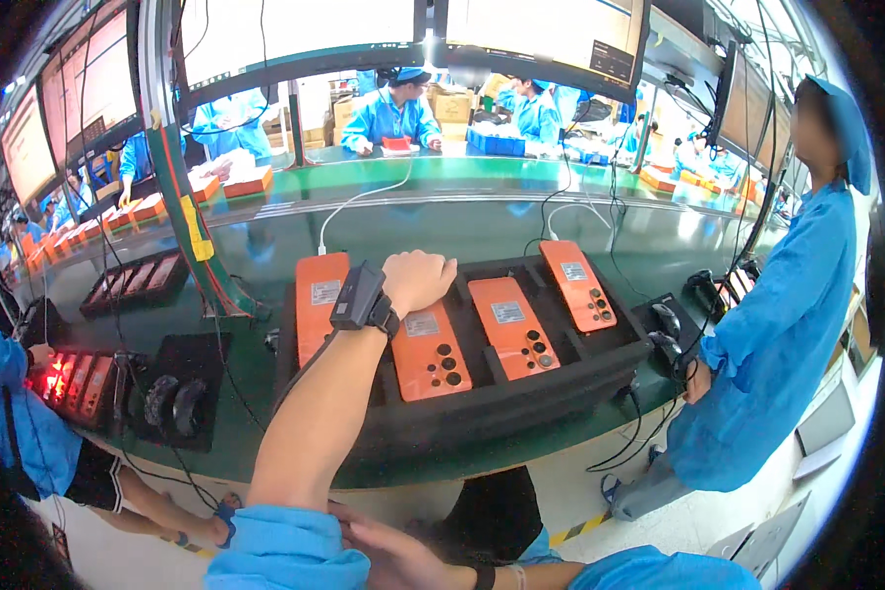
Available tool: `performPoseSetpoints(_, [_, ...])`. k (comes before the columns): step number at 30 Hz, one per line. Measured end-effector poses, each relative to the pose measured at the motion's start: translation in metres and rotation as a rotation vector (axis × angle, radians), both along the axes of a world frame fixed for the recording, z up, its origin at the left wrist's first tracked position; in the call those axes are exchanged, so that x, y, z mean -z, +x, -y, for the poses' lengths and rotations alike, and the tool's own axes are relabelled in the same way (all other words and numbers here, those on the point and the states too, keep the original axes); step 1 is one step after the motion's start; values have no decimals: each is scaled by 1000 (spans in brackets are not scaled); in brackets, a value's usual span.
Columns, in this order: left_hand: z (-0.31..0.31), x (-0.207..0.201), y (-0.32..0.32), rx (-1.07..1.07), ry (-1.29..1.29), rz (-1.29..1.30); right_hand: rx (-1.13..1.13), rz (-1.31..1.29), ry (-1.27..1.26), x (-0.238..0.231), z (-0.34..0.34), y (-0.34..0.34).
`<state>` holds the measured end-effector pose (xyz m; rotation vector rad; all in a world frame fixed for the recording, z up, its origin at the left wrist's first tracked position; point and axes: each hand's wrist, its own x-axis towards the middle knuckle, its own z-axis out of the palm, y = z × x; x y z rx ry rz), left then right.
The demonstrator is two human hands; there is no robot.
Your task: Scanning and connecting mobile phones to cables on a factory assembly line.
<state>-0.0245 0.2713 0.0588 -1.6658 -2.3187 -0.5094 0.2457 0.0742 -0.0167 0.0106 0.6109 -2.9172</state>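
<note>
Several orange phones lie back up in a black foam tray (521,388) on the green bench. My left hand (418,283) is over the top end of the second phone (431,359) from the left, its fingers curled in and their tips hidden. On that wrist sits a black boxy device (360,295) with a strap. My left forearm partly covers the leftmost phone (320,295), which has a white cable at its top. To the right lie a third phone (514,329) and a cabled fourth phone (578,285). My right hand (388,546) rests low, fingers stretched against my left forearm by the rolled sleeve.
Monitors (300,39) hang above the bench on a green post (182,197). Loose cables dangle around it. A person in blue (787,324) stands close on the right; another person's sleeve (15,393) is at the left, beside more phones (74,379). Black scanner-like devices (174,403) lie nearby.
</note>
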Motion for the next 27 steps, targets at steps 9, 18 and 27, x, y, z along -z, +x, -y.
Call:
performPoseSetpoints(9, [-1, 1, -2, 18, 8, 7, 29, -51, -12, 1, 0, -3])
performPoseSetpoints(18, [0, -1, -1, 8, -21, 19, -15, -21, -17, 11, -1, -6])
performPoseSetpoints(27, [-1, -3, 1, 6, -34, 23, 40, -42, -92, 12, -3, -4])
